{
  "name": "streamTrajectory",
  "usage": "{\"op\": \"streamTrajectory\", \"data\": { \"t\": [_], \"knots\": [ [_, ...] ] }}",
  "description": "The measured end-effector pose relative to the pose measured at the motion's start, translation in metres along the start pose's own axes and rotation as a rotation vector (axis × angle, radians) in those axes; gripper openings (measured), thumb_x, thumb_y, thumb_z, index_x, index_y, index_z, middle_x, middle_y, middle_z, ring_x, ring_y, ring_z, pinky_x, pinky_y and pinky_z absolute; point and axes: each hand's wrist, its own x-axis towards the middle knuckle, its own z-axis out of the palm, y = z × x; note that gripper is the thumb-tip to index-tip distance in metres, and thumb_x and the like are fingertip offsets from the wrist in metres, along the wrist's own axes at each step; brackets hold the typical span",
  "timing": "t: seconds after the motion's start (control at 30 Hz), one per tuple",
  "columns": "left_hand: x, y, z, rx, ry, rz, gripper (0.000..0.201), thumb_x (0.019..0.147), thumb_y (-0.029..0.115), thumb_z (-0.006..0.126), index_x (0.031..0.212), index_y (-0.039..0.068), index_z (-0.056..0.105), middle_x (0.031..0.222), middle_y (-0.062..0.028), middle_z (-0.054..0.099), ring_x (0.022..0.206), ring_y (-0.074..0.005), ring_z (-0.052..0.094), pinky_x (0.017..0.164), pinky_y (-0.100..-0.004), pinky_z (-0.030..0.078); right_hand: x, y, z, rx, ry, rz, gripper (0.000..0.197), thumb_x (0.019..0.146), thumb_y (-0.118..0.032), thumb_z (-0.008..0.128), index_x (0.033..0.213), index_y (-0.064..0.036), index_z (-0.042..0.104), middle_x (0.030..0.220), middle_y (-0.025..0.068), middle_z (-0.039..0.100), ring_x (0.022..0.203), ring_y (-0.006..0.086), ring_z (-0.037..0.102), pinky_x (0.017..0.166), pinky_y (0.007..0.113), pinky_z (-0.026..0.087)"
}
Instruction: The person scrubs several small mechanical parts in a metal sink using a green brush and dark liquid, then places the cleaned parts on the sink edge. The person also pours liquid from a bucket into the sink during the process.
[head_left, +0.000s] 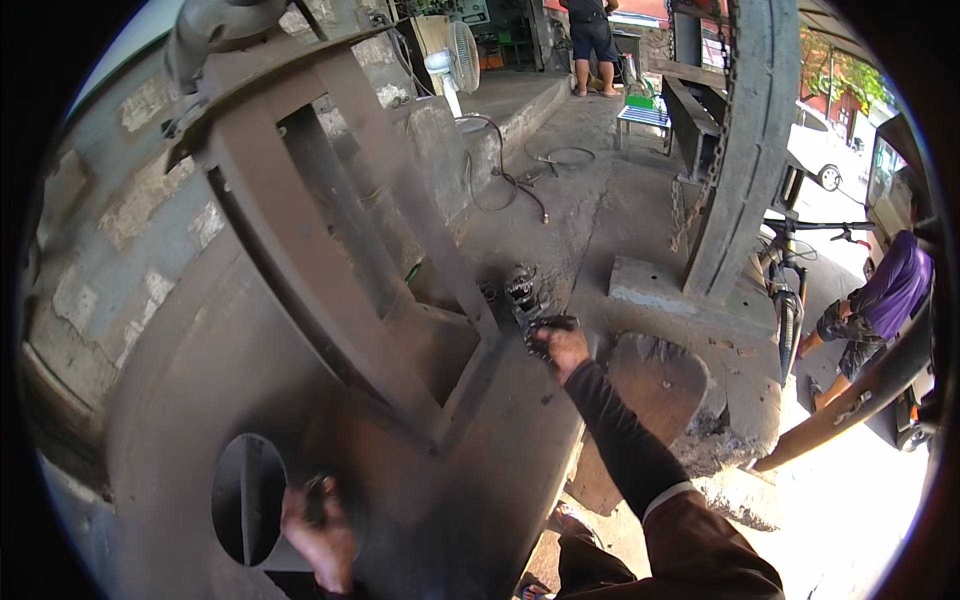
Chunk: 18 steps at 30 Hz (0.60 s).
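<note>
Our right hand (562, 347) grips a dark metal tool (521, 292); our left hand (320, 532) curls, contents unclear.
Near the steel panel's (480, 490) right edge, we're probably picking it up; that calls for a steady lift.

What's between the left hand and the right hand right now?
In the head view, the bottom corner of the brown metal frame lies between the left hand and the right hand, with flat brown surface around it.

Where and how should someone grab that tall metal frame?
On the metal frame, probably the right-hand bar, coming from the right: it looks slimmer than the left side, with an opening beside it for fingers. Whether it's fixed down, I can't tell.
</note>
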Motion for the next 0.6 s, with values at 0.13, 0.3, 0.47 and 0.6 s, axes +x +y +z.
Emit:
{"op": "streamTrajectory", "data": {
  "t": [0.13,0.3,0.47,0.6],
  "knots": [
    [0.111,0.035,0.111,0.359,-0.240,0.696,0.027,0.075,0.003,0.067,0.102,0.004,0.067,0.108,-0.0145,0.063,0.096,-0.0340,0.062,0.079,-0.0433,0.053,0.163,-0.008,-0.013,-0.904,-0.225,-0.332,0.017,0.082,0.000,0.058,0.095,0.0009,0.070,0.079,0.0127,0.069,0.069,0.0271,0.066,0.064,0.040,0.054],
    [0.199,0.030,0.183,0.600,-0.404,0.733,0.028,0.075,0.004,0.068,0.103,0.004,0.070,0.110,-0.0159,0.065,0.104,-0.0372,0.063,0.089,-0.0465,0.054,0.314,0.048,0.031,-1.491,-0.382,-0.398,0.012,0.077,-0.017,0.063,0.084,-0.0132,0.073,0.079,0.0081,0.070,0.079,0.0289,0.069,0.072,0.041,0.052],
    [0.194,0.023,0.186,0.787,-0.388,0.968,0.024,0.081,0.012,0.070,0.104,0.006,0.072,0.109,-0.0126,0.070,0.101,-0.0323,0.068,0.088,-0.0443,0.056,0.400,0.129,0.099,-1.590,-0.676,-0.173,0.020,0.086,-0.020,0.060,0.096,-0.0075,0.072,0.096,0.0158,0.070,0.101,0.0310,0.068,0.088,0.043,0.053],
    [0.187,0.027,0.181,0.857,-0.502,0.909,0.024,0.084,0.014,0.069,0.106,0.005,0.072,0.106,-0.0127,0.070,0.097,-0.0307,0.068,0.086,-0.0459,0.057,0.424,0.193,0.125,-1.645,-0.840,-0.338,0.028,0.090,-0.023,0.058,0.112,-0.0095,0.069,0.124,0.0115,0.062,0.118,0.0320,0.060,0.095,0.046,0.051]
  ]
}}
